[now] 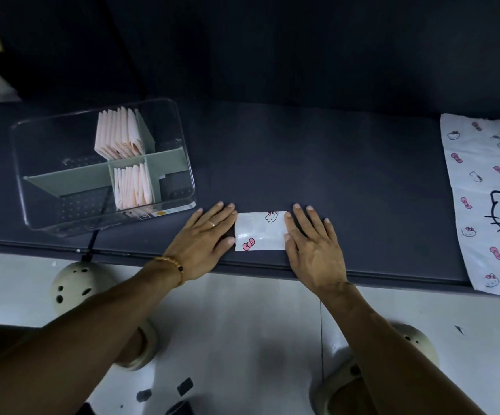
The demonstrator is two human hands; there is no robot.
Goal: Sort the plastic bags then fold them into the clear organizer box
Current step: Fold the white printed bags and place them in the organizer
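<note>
White folded bag (260, 232), near desk (332, 163) edge beside box (183, 163): left hand (204, 238) and right hand (311, 244) flank it, fingers straight, pressing ends flat, likely to set the crease.

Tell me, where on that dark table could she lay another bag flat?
The widest bare patch of the table lies between the clear organizer box and the unfolded printed bag, behind the hands. The front edge is crowded: left hand and right hand flank the folded bag.
</note>
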